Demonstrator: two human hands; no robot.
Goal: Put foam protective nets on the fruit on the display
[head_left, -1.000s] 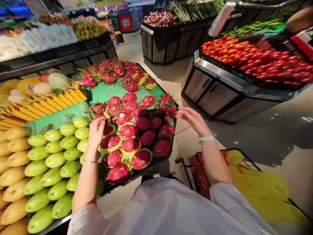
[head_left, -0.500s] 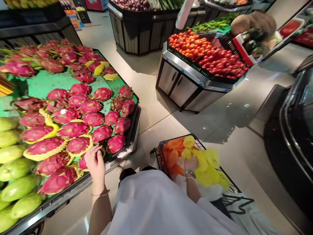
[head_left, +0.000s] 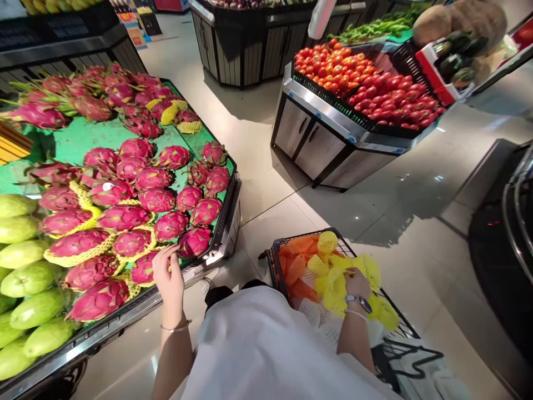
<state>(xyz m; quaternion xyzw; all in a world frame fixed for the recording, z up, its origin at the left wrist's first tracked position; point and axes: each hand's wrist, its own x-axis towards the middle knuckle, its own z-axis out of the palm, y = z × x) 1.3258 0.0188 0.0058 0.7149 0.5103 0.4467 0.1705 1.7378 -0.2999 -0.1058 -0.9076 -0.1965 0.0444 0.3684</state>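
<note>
My left hand (head_left: pixel 170 275) is over the near edge of the dragon fruit display, its fingers loosely curved with nothing visible in them. Beside its fingertips lie a dragon fruit (head_left: pixel 195 242) and another dragon fruit (head_left: pixel 144 268), the second partly covered by the hand. My right hand (head_left: pixel 358 284), with a watch at the wrist, is down in a wire shopping cart (head_left: pixel 333 232). Its fingers are closed on a yellow foam fruit net (head_left: pixel 336 280) in a heap of them. Orange foam nets (head_left: pixel 296 269) and white foam nets (head_left: pixel 311 311) lie to the left.
Green melon-like fruits (head_left: pixel 31 280) are stacked left of the dragon fruit. A metal rail (head_left: pixel 120 328) edges the display. Ahead stands a tomato stand (head_left: pixel 318 150), with a dark curved counter (head_left: pixel 495 233) to the right. Tiled floor (head_left: pixel 258 194) runs between the stands.
My right hand has moved right across the cart, from beside the orange nets into the yellow ones. My left hand stays near the display edge. The view has shifted slightly.
</note>
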